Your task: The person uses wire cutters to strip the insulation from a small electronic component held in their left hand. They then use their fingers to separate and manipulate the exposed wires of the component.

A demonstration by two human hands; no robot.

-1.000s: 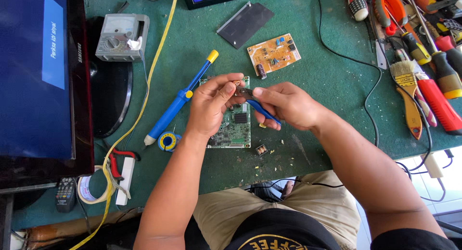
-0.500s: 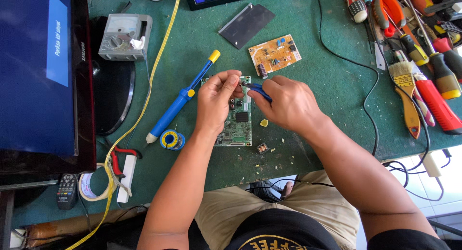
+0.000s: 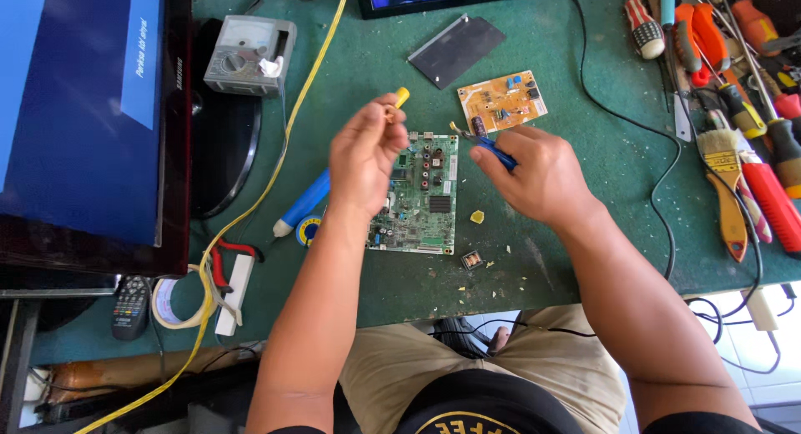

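My left hand is raised above the left edge of a green circuit board that lies flat on the green mat. Its fingertips pinch a small part, too small to identify. My right hand hovers over the board's upper right corner and grips blue-handled pliers, whose tips point left toward the left hand. A smaller tan circuit board lies just behind the right hand. A blue desoldering pump with a yellow end lies partly under my left wrist.
A dark monitor and a grey multimeter stand on the left. Screwdrivers and a brush crowd the right side. A dark plate, a solder spool, a loose small component, red pliers and a yellow cable lie around.
Both hands have lifted off the green board and drawn apart. The left hand rose to the left with the small part pinched; the right hand with the pliers moved right.
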